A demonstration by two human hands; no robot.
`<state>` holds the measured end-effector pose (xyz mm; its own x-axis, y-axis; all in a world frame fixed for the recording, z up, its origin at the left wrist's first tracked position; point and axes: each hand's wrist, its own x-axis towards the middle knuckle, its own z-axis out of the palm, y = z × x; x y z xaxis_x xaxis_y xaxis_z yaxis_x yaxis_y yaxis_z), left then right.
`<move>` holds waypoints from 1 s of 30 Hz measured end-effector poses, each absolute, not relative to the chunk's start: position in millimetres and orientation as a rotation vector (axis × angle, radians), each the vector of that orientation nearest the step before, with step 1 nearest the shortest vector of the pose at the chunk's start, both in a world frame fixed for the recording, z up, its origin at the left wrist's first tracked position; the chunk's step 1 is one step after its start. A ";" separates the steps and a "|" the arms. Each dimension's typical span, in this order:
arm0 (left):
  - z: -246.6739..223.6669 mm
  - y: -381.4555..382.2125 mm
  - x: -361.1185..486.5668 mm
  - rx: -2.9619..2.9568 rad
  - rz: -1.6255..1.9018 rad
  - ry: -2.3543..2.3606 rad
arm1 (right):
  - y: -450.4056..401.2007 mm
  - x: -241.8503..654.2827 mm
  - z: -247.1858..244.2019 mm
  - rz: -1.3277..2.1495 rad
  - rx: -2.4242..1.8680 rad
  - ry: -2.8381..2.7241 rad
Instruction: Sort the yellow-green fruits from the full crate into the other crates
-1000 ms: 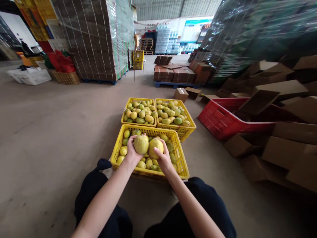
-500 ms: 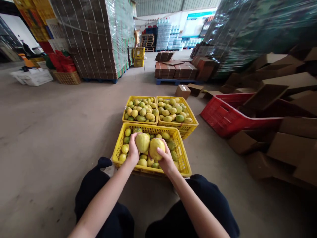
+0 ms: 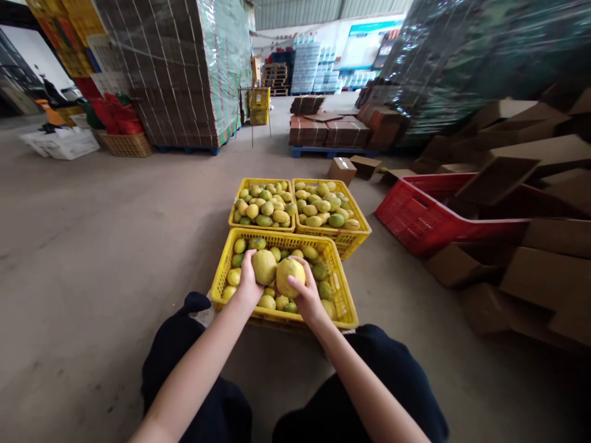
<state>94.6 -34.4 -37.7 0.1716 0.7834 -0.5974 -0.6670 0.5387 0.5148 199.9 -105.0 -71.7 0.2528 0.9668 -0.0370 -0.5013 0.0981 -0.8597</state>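
Observation:
My left hand is wrapped round a yellow-green fruit. A yellower fruit is in my right hand, with the thumb across its near side. Both fruits are side by side above the near yellow crate, which holds several more green and yellow fruits. Just beyond it stand two fuller yellow crates of the same fruit, a left one and a right one.
A red crate and a heap of open cardboard boxes lie at the right. Wrapped stacks stand at the back left. Flattened cartons rest on a blue pallet ahead.
Both fruits have shifted slightly and turned a little in my hands, and they are closer together now. Nothing was let go.

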 end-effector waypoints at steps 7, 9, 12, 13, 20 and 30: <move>-39.7 -21.5 91.5 -0.094 1.000 0.897 | -97.9 192.1 -64.7 1.378 -0.738 -0.427; -36.7 -19.8 89.3 -0.099 0.960 0.857 | -95.3 194.1 -64.0 1.398 -0.723 -0.337; -31.5 -20.5 86.6 -0.077 0.967 0.855 | -91.0 199.0 -65.9 1.463 -0.705 -0.127; -30.4 -21.0 86.3 -0.079 0.982 0.862 | -89.7 200.4 -67.0 1.480 -0.694 -0.060; -29.6 -20.6 87.5 -0.129 1.021 0.724 | -85.2 203.5 -64.3 1.528 -0.714 0.007; -23.2 -17.8 80.6 -0.164 1.085 0.841 | -86.9 211.7 -71.6 1.523 -0.757 -0.036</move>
